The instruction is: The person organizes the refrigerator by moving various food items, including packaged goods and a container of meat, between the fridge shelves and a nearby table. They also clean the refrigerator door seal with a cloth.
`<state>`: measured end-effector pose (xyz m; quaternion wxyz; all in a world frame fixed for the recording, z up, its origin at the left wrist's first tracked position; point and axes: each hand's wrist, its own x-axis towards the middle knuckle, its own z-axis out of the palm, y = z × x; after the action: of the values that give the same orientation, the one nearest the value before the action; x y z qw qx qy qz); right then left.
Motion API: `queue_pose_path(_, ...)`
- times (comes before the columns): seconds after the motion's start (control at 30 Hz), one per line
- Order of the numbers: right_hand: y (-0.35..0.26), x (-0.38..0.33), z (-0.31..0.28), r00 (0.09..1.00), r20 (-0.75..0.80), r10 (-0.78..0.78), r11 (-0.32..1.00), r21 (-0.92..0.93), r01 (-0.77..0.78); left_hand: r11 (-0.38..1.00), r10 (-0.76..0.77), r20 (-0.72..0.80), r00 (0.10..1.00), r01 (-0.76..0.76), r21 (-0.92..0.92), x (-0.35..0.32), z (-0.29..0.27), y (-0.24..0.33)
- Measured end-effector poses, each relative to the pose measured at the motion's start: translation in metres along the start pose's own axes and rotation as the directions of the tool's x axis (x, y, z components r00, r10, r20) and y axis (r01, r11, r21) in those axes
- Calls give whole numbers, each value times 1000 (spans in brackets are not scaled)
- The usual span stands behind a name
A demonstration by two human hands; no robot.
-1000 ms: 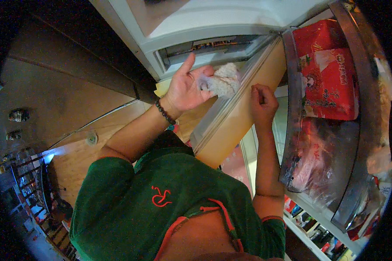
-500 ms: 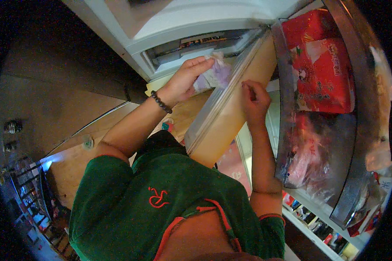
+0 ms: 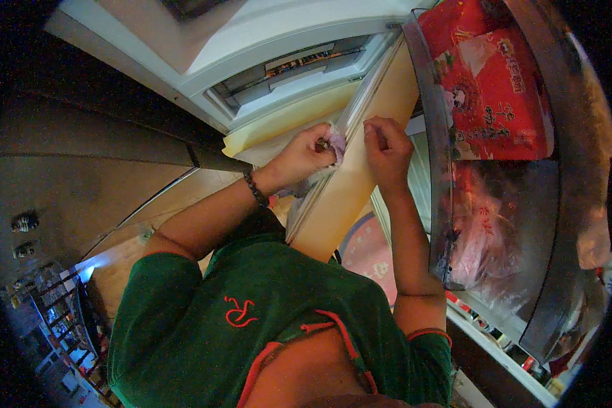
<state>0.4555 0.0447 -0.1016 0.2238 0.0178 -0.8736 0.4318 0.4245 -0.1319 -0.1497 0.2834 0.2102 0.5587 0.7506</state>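
My left hand point(image 3: 304, 158), with a dark bead bracelet point(image 3: 255, 188) at the wrist, is closed on a crumpled white and purple cloth point(image 3: 336, 141). The cloth lies against the long edge of a refrigerator door point(image 3: 370, 146), where the grey door seal point(image 3: 352, 126) runs along the pale yellow panel. On the other side of that edge my right hand point(image 3: 389, 146) is in front of the panel, fingers curled and pinched together. Whatever its fingertips may hold is hidden.
To the right, a door shelf point(image 3: 440, 156) holds a red package point(image 3: 500, 102) and a clear plastic bag point(image 3: 486, 238) with pinkish contents. A white refrigerator frame point(image 3: 245, 41) spans the top. A dark brown cabinet point(image 3: 88, 177) stands left, with a black rack point(image 3: 64, 319) below it.
My left hand has brought the cloth down and right against the door edge, bunching it smaller. My right hand has moved slightly up and left, still curled. The view has shifted a little.
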Motion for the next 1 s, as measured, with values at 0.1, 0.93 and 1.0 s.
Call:
queue_pose_path(0.1,1,0,1,1000,-15,4,1000,18,-4,998,-53,96,994,54,-13,1,-10,3)
queue_pose_path(0.93,-7,2,8,998,-11,63,995,-76,-63,683,217,-125,968,-59,728,203,-19,11)
queue_pose_path(1.0,-7,2,7,997,-25,67,994,-80,-69,687,308,-170,936,-95,720,225,-18,2)
